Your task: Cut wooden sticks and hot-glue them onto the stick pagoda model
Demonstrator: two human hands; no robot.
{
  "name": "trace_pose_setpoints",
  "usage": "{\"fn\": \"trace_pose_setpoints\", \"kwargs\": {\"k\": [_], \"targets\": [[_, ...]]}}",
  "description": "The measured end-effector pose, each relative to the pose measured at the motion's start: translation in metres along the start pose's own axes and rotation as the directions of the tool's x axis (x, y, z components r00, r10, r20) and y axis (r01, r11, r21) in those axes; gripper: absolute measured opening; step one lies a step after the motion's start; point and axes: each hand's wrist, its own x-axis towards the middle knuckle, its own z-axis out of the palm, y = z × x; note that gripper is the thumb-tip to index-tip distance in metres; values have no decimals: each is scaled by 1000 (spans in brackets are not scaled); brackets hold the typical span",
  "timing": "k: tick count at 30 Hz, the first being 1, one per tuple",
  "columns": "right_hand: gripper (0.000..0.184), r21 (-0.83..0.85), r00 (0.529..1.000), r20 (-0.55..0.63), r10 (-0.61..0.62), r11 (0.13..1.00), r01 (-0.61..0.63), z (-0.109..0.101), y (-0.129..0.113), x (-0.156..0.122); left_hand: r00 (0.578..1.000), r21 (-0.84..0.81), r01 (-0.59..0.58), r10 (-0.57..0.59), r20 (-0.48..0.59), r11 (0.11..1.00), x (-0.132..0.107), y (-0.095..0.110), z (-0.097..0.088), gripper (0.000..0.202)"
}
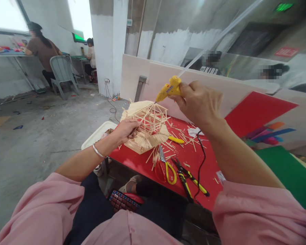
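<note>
A yellow hot glue gun (169,90) is gripped in my right hand (200,100), a long clear glue stick (193,61) rising from its back. Its nozzle points down and left to the top of a model built from thin wooden sticks (155,119). That model has an open frame of struts above a wide, slatted skirt. With its fingers curled, my left hand (129,131) holds the model at its left side. Whether those fingers also pinch a single stick is hard to make out.
On the red table (140,166) lie scissors (167,166), black-and-yellow pliers (187,177), another yellow-handled tool (176,140) and loose sticks (191,137). A black cord (202,153) crosses the right side. White panels (186,85) stand behind. A white tray (91,136) is left. Other people sit farther off.
</note>
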Motion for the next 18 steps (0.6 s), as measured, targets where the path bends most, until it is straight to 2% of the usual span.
{"fn": "trace_pose_setpoints", "kwargs": {"k": [18], "targets": [[57,-36,1000,-23,19,999,-20,7,-1,-2,1000,-13,10,-11,-20,1000,-4,2,3,21]]}}
